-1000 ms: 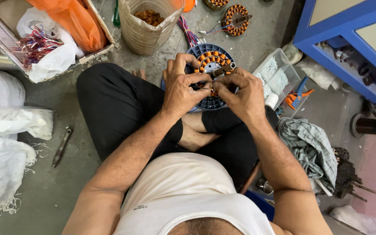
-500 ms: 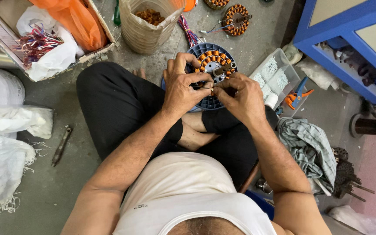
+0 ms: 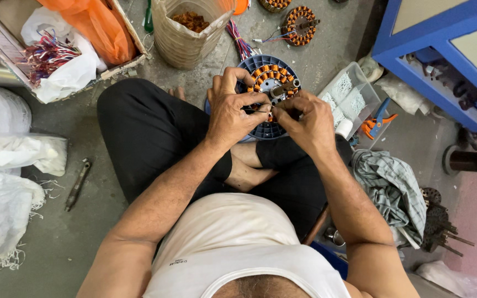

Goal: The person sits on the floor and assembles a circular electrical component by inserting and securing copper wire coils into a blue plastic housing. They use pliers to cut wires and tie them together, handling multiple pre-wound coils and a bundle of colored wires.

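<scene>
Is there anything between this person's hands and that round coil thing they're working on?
Nothing visible. Both the left hand and the right hand already rest on the round coil piece, fingers pinching at its near edge.

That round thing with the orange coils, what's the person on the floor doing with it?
A person sits cross-legged on the floor with a round motor stator on a blue plate in the lap. The left hand steadies its near edge, while the right hand pinches at the copper windings beside it. Another wound stator lies further off, and orange-handled pliers lie to the right.
</scene>
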